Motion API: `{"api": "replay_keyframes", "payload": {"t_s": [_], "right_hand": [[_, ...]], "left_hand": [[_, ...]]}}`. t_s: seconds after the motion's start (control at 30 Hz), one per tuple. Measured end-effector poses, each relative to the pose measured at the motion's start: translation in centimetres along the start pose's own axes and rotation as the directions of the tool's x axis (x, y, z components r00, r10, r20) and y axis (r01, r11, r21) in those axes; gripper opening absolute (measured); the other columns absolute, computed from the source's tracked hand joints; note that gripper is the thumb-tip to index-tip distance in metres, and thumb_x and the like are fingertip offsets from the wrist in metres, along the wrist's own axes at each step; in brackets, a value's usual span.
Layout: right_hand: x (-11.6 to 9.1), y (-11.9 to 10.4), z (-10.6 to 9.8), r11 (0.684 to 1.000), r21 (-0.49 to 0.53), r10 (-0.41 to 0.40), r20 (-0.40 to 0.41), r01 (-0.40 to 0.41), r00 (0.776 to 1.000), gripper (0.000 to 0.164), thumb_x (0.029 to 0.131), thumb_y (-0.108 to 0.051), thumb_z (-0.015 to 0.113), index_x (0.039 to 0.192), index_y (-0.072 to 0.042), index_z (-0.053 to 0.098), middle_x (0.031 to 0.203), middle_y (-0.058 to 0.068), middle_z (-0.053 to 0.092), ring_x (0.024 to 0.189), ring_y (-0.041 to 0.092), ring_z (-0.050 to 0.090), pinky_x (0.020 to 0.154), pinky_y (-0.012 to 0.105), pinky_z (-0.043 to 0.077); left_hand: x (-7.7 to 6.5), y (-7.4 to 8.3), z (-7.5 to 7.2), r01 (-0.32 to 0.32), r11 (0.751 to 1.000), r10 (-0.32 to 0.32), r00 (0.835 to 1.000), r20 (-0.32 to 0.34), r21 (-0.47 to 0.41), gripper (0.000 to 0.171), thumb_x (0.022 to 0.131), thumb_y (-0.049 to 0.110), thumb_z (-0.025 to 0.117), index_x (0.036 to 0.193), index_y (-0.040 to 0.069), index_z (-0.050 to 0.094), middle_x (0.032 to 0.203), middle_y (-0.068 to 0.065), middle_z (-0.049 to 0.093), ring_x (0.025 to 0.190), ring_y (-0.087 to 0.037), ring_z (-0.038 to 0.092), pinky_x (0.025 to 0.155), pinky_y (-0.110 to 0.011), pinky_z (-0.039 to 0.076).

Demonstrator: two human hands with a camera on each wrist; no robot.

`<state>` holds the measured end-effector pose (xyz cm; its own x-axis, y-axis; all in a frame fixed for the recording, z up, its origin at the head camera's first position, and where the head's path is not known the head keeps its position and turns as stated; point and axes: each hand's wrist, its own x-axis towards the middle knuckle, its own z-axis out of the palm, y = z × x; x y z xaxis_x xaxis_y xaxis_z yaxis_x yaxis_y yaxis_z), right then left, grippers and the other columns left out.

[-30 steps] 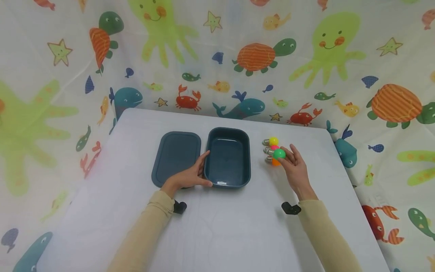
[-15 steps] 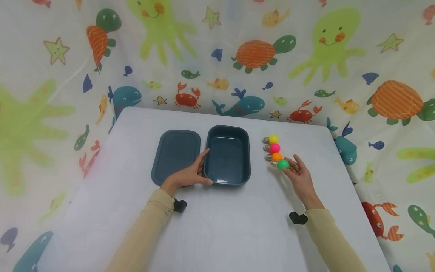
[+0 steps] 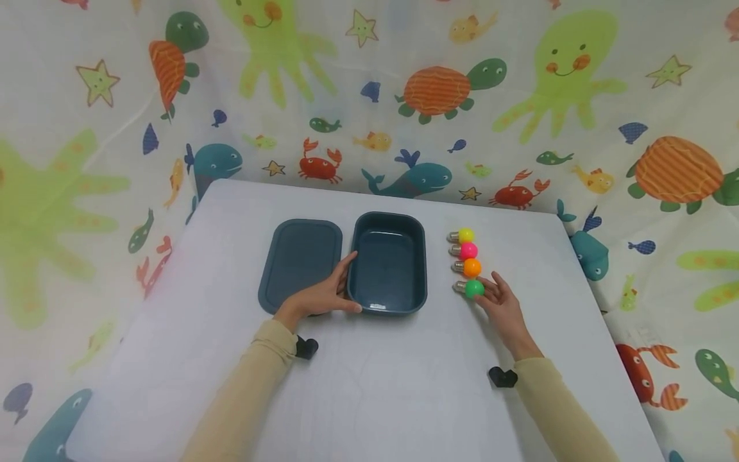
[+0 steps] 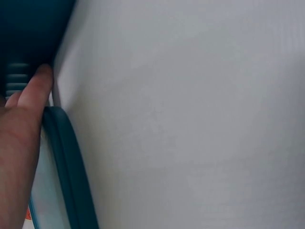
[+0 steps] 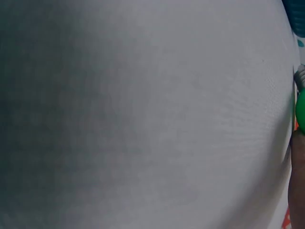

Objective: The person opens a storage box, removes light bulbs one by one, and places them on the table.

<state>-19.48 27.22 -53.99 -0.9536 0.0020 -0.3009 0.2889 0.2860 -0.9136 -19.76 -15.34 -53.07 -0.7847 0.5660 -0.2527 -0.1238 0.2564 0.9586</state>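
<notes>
In the head view, my left hand [image 3: 322,296] rests against the left side and near-left corner of a dark blue rectangular container [image 3: 388,269], thumb and fingers spread. The left wrist view has my thumb [image 4: 35,93] along the container wall [image 4: 28,33]. My right hand [image 3: 508,316] pinches a green light bulb [image 3: 475,288] by its round end, metal base pointing left. The bulb lies at the near end of a row with an orange bulb [image 3: 472,267], a pink bulb [image 3: 469,251] and a yellow bulb [image 3: 466,235].
A flat dark blue lid [image 3: 300,260] lies left of the container, partly under my left hand in the head view. Everything stands on a white-covered table [image 3: 375,385]. A curtain [image 3: 346,64] printed with sea animals hangs behind and beside the table.
My right hand has brought the green bulb from above the other bulbs toward the near side, then slightly left into line with the row. My left hand has stayed at the container.
</notes>
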Motion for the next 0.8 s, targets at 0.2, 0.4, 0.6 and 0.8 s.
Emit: {"api": "replay_keyframes", "payload": {"t_s": [0.2, 0.4, 0.6, 0.8], "right_hand": [[0.2, -0.2, 0.0, 0.999, -0.03, -0.026, -0.009, 0.025, 1.0, 0.096, 0.095, -0.032, 0.066, 0.158, -0.018, -0.005, 0.16, 0.003, 0.026, 0.141, 0.022, 0.035, 0.105, 0.026, 0.037], [0.4, -0.6, 0.0, 0.999, -0.042, 0.01, -0.03, -0.011, 0.999, 0.095, 0.095, -0.03, 0.065, 0.158, -0.019, -0.005, 0.163, -0.001, 0.017, 0.143, 0.022, 0.032, 0.107, 0.03, 0.035], [0.3, -1.2, -0.2, 1.0, -0.023, 0.021, -0.013, -0.021, 1.0, 0.091, 0.097, -0.02, 0.062, 0.158, -0.016, -0.005, 0.163, 0.002, 0.014, 0.143, 0.025, 0.03, 0.108, 0.034, 0.033], [0.3, -2.8, -1.0, 0.998, -0.047, 0.047, -0.05, -0.049, 0.998, 0.086, 0.1, -0.032, 0.057, 0.158, -0.015, -0.004, 0.164, 0.003, 0.013, 0.145, 0.026, 0.027, 0.114, 0.043, 0.026]], "left_hand": [[0.0, 0.1, 0.0, -0.013, 1.0, 0.013, 1.0, 0.005, -0.003, 0.12, 0.08, 0.022, 0.083, 0.151, 0.048, -0.009, 0.162, 0.003, -0.016, 0.149, -0.017, -0.003, 0.119, -0.042, 0.015], [0.0, -0.1, 0.1, -0.008, 1.0, 0.008, 1.0, 0.01, 0.002, 0.119, 0.08, 0.024, 0.083, 0.151, 0.048, -0.009, 0.162, 0.002, -0.016, 0.149, -0.019, -0.003, 0.119, -0.042, 0.015], [0.0, -0.2, 0.2, -0.019, 1.0, 0.019, 1.0, 0.012, -0.004, 0.12, 0.08, 0.022, 0.083, 0.152, 0.046, -0.009, 0.162, 0.0, -0.015, 0.149, -0.02, -0.003, 0.119, -0.043, 0.015], [0.0, 0.7, -0.4, -0.015, 1.0, 0.015, 1.0, -0.013, -0.001, 0.115, 0.085, 0.025, 0.078, 0.153, 0.041, -0.013, 0.162, 0.007, -0.015, 0.149, -0.018, 0.001, 0.118, -0.042, 0.017]]}}
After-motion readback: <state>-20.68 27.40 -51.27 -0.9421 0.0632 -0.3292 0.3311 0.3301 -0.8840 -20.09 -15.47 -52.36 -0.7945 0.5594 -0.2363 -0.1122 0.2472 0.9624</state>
